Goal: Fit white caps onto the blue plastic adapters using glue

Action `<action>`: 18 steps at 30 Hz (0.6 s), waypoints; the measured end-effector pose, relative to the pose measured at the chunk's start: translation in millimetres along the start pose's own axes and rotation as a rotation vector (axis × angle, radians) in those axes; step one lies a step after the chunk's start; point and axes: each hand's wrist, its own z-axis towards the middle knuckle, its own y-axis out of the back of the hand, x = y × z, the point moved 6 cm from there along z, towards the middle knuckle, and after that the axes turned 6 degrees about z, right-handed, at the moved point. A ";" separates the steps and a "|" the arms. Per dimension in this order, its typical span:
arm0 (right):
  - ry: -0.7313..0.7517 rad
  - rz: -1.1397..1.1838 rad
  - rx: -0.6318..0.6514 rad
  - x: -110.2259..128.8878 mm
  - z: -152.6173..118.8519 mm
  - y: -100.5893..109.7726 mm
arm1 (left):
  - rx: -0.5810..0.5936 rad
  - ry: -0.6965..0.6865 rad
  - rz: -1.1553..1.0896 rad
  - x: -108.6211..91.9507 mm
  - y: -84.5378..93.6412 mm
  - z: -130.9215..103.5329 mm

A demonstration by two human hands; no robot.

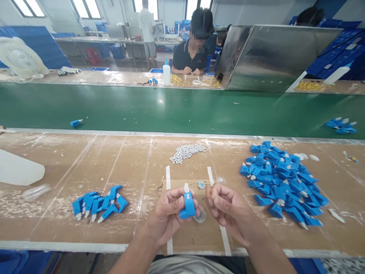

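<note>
Table (129,161), seemingly mid-batch: small pile (98,201) leftward, large pile (282,179) rightward; which is finished, unclear.
Above its front edge: left hand (165,213) curled round a blue piece (188,205), right hand (228,201) pinched, contents hidden.

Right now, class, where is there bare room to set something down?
Mostly bare: brown tabletop between the small left pile of blue plastic parts and tiny grey pellets; green strip beyond the pellets. Crowded: large blue pile, right.
</note>
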 end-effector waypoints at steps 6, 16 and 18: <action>0.033 -0.067 0.081 8.1 -14.7 -16.5 | 0.133 0.104 -0.255 0.4 -15.5 1.2; 0.046 -0.146 0.040 13.3 -23.4 -17.6 | 0.020 0.103 0.123 -2.8 -8.3 7.9; 0.065 -0.167 0.025 11.2 -23.5 -6.5 | -0.167 0.025 0.640 -36.1 5.5 35.5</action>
